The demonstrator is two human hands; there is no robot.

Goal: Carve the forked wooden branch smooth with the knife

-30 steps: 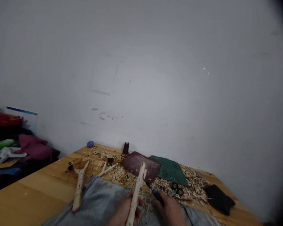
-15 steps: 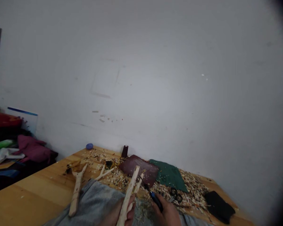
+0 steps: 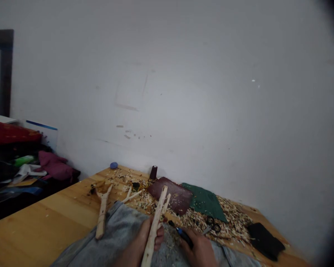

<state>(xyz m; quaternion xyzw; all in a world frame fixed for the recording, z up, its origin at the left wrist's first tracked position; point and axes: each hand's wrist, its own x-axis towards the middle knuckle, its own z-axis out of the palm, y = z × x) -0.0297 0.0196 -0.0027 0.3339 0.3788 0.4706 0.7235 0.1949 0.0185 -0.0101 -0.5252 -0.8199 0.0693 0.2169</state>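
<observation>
My left hand is closed round a peeled, pale forked stick, which slants upward with its two prongs pointing away from me. Beside it, my right hand grips a knife by its black and blue handle. The knife's front end lies just right of the stick, below the fork; its blade is hard to make out. Under both hands a grey cloth is spread over my lap and the table edge, strewn with shavings. A second peeled forked stick rests left of the cloth.
Wood shavings cover much of the wooden table. Scissors, a black cloth-like piece, green and maroon sheets, a thread spool, a small forked stick and a blue round object lie about.
My view has turned slightly left and down, so the scene sits further right and higher. The knife has drawn back from the fork toward me. Both hands keep their grip.
</observation>
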